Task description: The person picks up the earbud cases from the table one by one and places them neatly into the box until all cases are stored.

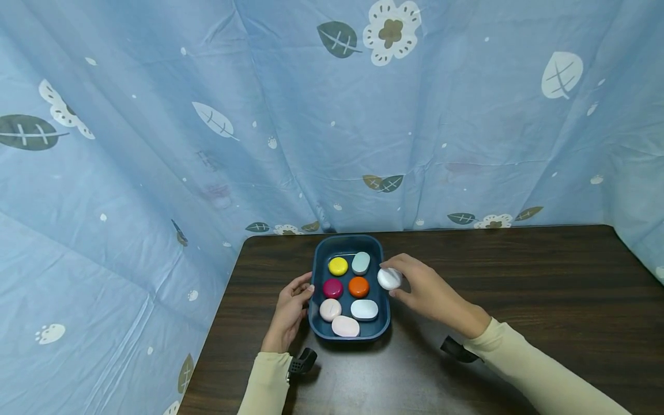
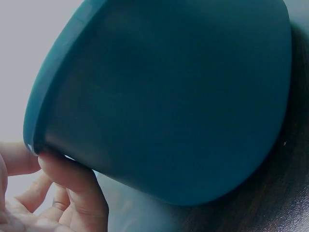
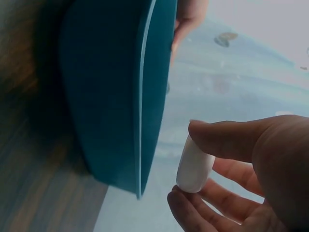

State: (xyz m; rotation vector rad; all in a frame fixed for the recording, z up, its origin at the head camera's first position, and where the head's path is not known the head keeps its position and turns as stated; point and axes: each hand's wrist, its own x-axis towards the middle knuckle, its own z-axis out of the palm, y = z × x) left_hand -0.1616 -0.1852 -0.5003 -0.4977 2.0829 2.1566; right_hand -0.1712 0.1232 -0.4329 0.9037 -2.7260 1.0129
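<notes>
A dark blue tray point(image 1: 349, 334) with raised walls stands on the table. Its left rim is pinched between the thumb and fingers of my left hand point(image 1: 287, 314); the left wrist view shows this grip on the tray's wall point(image 2: 169, 106) up close. At the tray's right rim, my right hand point(image 1: 425, 288) holds a white rounded piece like a bar of soap point(image 1: 389, 279) between thumb and fingers. In the right wrist view that white piece point(image 3: 195, 166) appears edge-on, apart from the tray wall point(image 3: 106, 96).
Inside the tray lie several smooth pieces: yellow point(image 1: 338, 266), pale green point(image 1: 360, 263), magenta point(image 1: 333, 288), orange point(image 1: 358, 287), white point(image 1: 364, 310) and two pale pink ones, one round point(image 1: 330, 310). Behind the dark wooden table point(image 1: 519, 276) hangs a blue patterned curtain point(image 1: 332, 138).
</notes>
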